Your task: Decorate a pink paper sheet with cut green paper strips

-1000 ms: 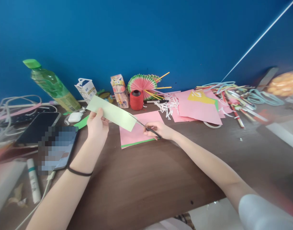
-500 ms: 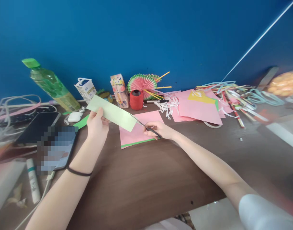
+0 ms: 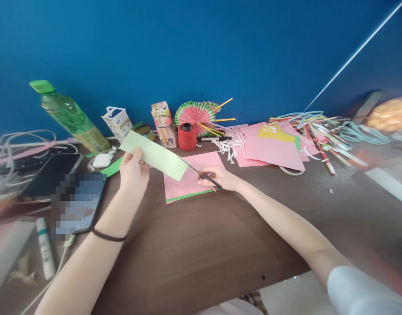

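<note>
My left hand [image 3: 134,168] pinches a pale green strip of paper [image 3: 158,155] near its left end, thumb on top and fingers behind. The strip slants down to the right, held above the desk. My right hand [image 3: 217,177] is closed round the handles of a pair of scissors [image 3: 206,176] with dark grips. Their blades point up and left and lie along the strip's upper right edge; whether they bite into the paper I cannot tell. Below both is a pink sheet [image 3: 184,188] with a green band along its front edge.
Behind stand a green bottle [image 3: 76,122], a small carton [image 3: 164,124], a red thread spool [image 3: 187,138] and a watermelon-patterned paper fan [image 3: 195,113]. Phones [image 3: 84,205] and a marker [image 3: 45,249] lie left. Pink sheets [image 3: 275,153], white paper scraps [image 3: 233,146] and pencils [image 3: 322,151] lie right.
Almost nothing differs. Both hands, the green strip and the scissors keep practically the same position.
</note>
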The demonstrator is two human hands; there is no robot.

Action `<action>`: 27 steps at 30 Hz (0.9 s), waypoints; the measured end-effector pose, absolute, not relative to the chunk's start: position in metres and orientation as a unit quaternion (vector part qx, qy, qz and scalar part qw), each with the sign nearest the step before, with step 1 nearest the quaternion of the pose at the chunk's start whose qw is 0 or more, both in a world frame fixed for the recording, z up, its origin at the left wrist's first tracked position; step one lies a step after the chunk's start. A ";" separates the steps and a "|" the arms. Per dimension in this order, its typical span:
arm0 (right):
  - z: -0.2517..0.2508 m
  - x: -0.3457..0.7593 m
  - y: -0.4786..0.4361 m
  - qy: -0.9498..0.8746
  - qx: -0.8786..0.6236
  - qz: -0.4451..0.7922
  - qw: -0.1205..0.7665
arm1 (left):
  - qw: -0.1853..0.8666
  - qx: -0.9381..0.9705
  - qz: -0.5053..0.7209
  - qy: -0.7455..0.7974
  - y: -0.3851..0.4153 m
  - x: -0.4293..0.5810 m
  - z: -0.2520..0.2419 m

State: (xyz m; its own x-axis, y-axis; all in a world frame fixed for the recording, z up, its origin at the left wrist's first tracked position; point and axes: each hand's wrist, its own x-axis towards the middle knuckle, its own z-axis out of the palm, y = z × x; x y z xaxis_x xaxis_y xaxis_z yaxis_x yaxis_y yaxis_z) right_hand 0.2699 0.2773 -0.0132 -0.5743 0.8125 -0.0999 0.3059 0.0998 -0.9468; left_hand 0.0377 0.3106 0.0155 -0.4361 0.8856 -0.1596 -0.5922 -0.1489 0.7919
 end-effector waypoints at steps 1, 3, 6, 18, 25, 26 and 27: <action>-0.013 0.270 0.277 -0.703 -0.398 0.540 0.236 | 0.500 0.176 0.739 0.415 0.310 0.038 0.016; -0.013 0.269 0.277 -0.699 -0.398 0.544 0.237 | 0.500 0.178 0.739 0.414 0.310 0.039 0.016; -0.012 0.269 0.277 -0.698 -0.395 0.549 0.235 | 0.499 0.181 0.738 0.416 0.310 0.040 0.016; -0.013 0.270 0.276 -0.702 -0.395 0.543 0.235 | 0.492 0.187 0.739 0.420 0.312 0.039 0.016; -0.012 0.270 0.276 -0.701 -0.407 0.533 0.242 | 0.492 0.189 0.731 0.434 0.311 0.038 0.018; -0.012 0.269 0.276 -0.701 -0.409 0.531 0.243 | 0.491 0.192 0.729 0.437 0.311 0.038 0.018; -0.011 0.269 0.275 -0.701 -0.410 0.530 0.246 | 0.490 0.194 0.727 0.441 0.311 0.038 0.018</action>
